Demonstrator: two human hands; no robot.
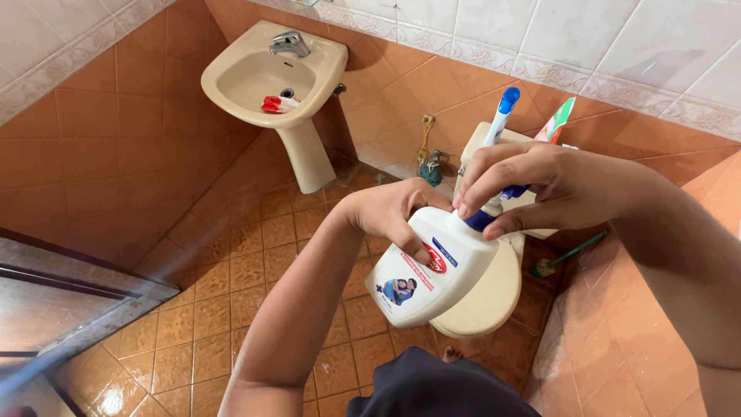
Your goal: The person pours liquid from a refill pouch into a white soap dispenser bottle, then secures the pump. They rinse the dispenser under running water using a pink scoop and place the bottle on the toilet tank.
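The floor (255, 255) is laid with glossy orange-brown tiles. On it stands the pedestal of a cream washbasin (274, 77) in the corner, and a cream toilet (486, 297) with its lid shut. A green-handled brush (567, 255) lies beside the toilet, near the wall.

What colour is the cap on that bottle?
Dark blue cap on the white bottle, seen in the head view.

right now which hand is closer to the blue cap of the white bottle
Right. The right hand grips the blue cap with its fingertips, while the left hand holds the white bottle by its body, lower down from the cap.
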